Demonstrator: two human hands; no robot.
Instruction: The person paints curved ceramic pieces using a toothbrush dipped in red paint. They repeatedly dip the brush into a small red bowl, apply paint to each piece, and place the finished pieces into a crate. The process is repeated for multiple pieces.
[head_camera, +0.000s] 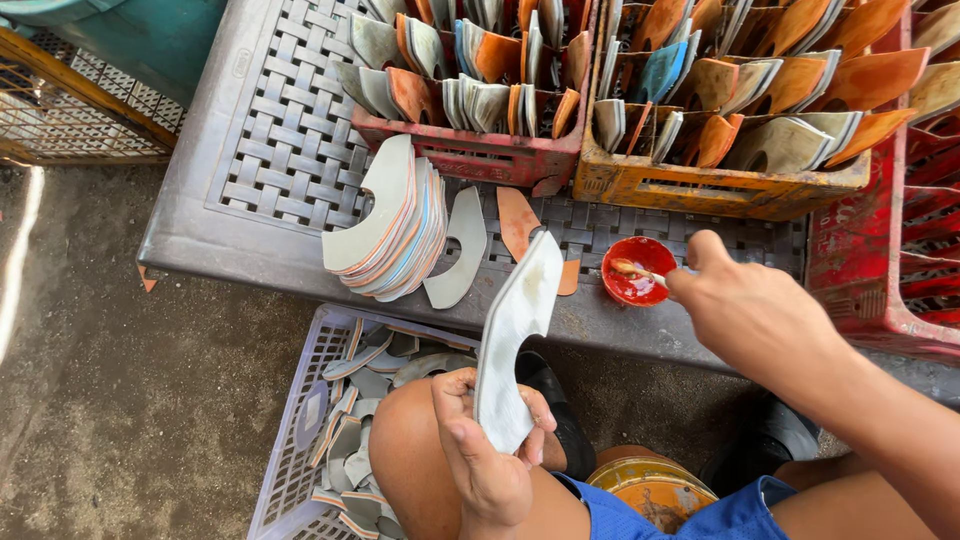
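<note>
Left hand (487, 455) at the knee, fingers closed around the lower end of a curved grey-white sole piece (515, 335), held upright, tip over the desk edge. Lavender basket (290, 470) of similar cut pieces on the floor, left of the knee. Right hand (745, 310) closed on a small brush (636, 269), tip dipped in a red bowl (640, 272) of glue on the grey woven desk (280, 150). Stack of sole pieces (390, 225) lies left of the bowl, loose pieces beside it. Farther back: red crate (470, 155) and orange crate (700, 185), both packed with upright pieces.
</note>
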